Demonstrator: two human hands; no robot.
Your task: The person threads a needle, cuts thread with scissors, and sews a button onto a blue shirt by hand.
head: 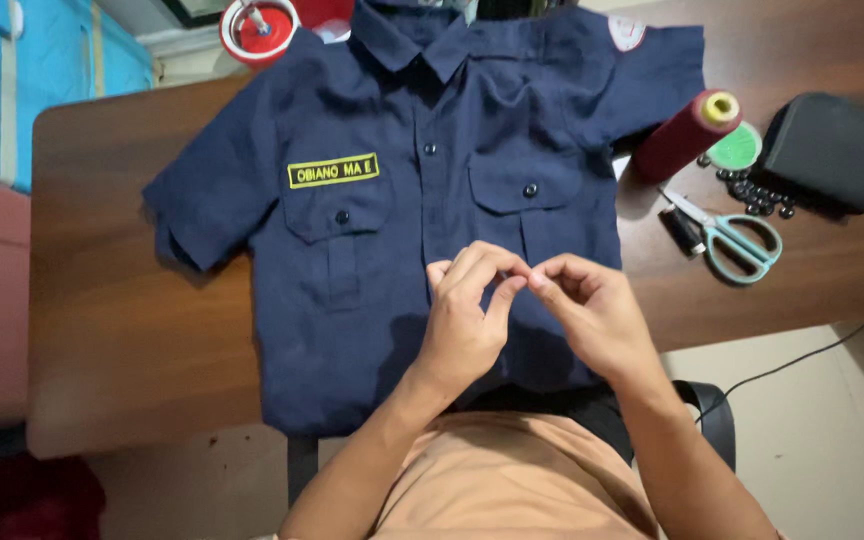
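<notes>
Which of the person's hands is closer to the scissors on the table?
The right hand is closer: the scissors lie on the table to its right and slightly farther from the person. The left hand is farther away, on the other side of the right hand, over the navy shirt.

From my remote feed I see both forearms bare, with no sleeves, watch or rings on the left hand (467, 320) or right hand (592, 315). Peach-orange clothing (512, 480) covers the lap.
</notes>
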